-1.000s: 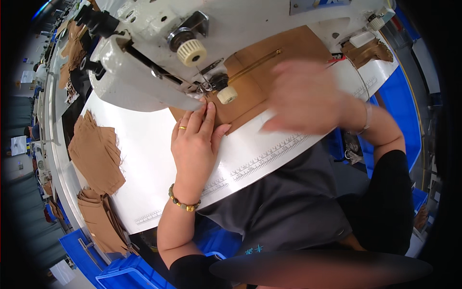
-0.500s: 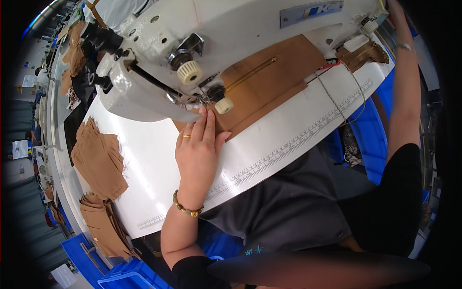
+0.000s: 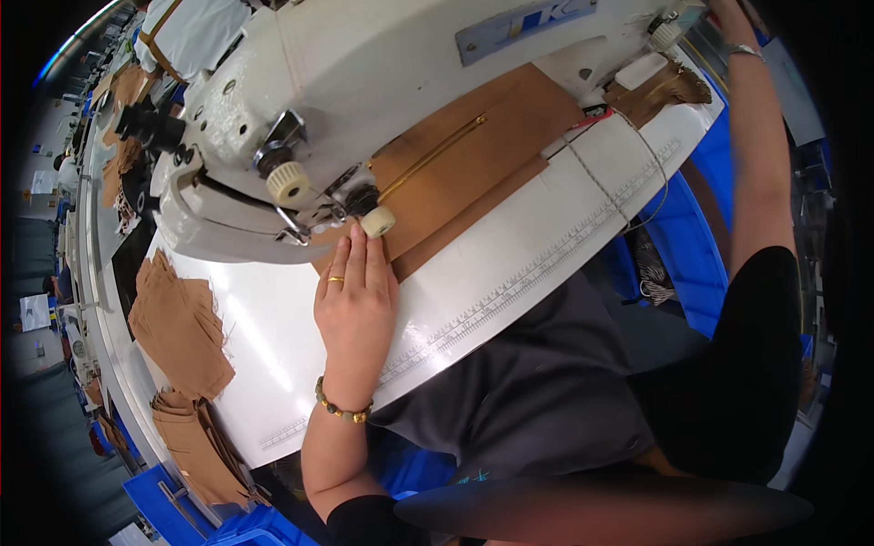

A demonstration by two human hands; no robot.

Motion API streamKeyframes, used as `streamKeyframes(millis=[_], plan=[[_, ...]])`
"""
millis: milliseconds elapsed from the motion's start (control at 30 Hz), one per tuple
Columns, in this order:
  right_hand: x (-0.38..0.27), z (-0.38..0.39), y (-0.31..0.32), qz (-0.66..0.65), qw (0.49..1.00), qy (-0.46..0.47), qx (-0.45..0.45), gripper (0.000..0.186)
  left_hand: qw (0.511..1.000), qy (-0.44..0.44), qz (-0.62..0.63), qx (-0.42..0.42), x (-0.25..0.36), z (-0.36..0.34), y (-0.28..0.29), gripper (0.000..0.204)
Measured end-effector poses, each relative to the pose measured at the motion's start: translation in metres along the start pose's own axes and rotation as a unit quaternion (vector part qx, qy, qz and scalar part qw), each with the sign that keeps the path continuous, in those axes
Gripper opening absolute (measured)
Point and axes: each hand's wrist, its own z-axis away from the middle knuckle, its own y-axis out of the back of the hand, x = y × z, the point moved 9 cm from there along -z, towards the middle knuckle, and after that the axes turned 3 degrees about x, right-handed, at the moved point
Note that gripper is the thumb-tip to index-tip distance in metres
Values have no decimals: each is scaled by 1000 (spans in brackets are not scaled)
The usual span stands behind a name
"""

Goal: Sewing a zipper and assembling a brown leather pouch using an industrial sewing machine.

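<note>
1. Brown fabric panel (image 3: 473,168) w/ a gold zipper line lies flat on the white table (image 3: 510,264), running under the white sewing machine (image 3: 364,82) head.
2. Left hand (image 3: 355,296): flat, palm down, fingers straight & together, not gripping anything; fingertips press the near end of the panel right by the presser foot & a cream knob (image 3: 378,221). Gold ring on 1 finger, bead bracelet at the wrist.
3. Right hand (image 3: 719,9): arm stretched up the right side to the top edge of the view, wristwatch showing; hand itself is cut off there, so can't tell whether its fingers are closed or loose, or what they touch.
4. Ruler marks (image 3: 546,268) run along the table's front edge, betw. panel & the person's dark shirt.
5. 2 stacks of brown cut pieces (image 3: 177,328) sit on the table well left of the left hand; 2nd stack nearer the table's lower corner.
6. Blue bins (image 3: 173,496) below the table, lower left.
</note>
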Motion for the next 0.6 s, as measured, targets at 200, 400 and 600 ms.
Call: streamKeyframes(millis=[200, 400, 600], plan=[[86, 66, 12, -318, 922, 44, 214, 36, 1000, 4, 11, -6, -2, 0, -2, 39], [30, 25, 44, -12, 979, 130, 156, 35, 1000, 3, -1, -23, 0, -3, 0, 38], [-39, 31, 8, 364, 850, 379, 44, 33, 1000, -21, 9, -17, 13, -21, 8, 37]])
